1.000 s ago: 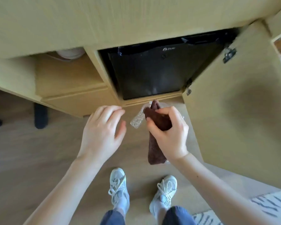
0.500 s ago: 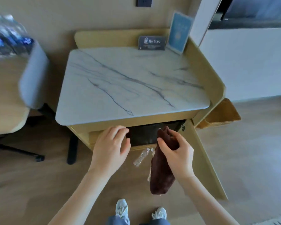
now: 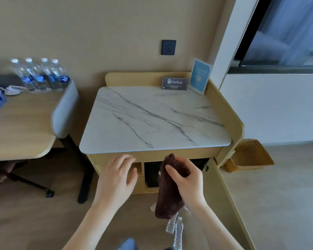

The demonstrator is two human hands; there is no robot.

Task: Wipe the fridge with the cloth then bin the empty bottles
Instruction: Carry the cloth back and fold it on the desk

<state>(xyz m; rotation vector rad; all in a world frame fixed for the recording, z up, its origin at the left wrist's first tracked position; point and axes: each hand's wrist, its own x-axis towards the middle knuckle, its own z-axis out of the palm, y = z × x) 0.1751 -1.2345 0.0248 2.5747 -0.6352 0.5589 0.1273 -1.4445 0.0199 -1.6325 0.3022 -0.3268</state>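
My right hand [image 3: 187, 181] pinches a dark brown cloth [image 3: 167, 199] that hangs down in front of the cabinet. Behind it the small black fridge [image 3: 152, 175] sits in the open compartment under the marble top [image 3: 152, 121]. My left hand [image 3: 116, 179] hovers open beside the cloth, holding nothing. Empty clear plastic bottles [image 3: 176, 230] lie on the floor below my hands, partly hidden by the cloth. A woven wicker bin [image 3: 249, 156] stands on the floor to the right of the cabinet.
The cabinet door [image 3: 228, 204] stands open at the right. Two signs [image 3: 174, 83] lean at the back of the marble top. A desk [image 3: 20, 127] at left holds several full water bottles [image 3: 40, 74], with a grey chair [image 3: 65, 109] pushed against it.
The view has risen from the fridge front to the whole cabinet and room. Both hands kept their pose, the right still holding the cloth; the floor bottles now lie lower in view.
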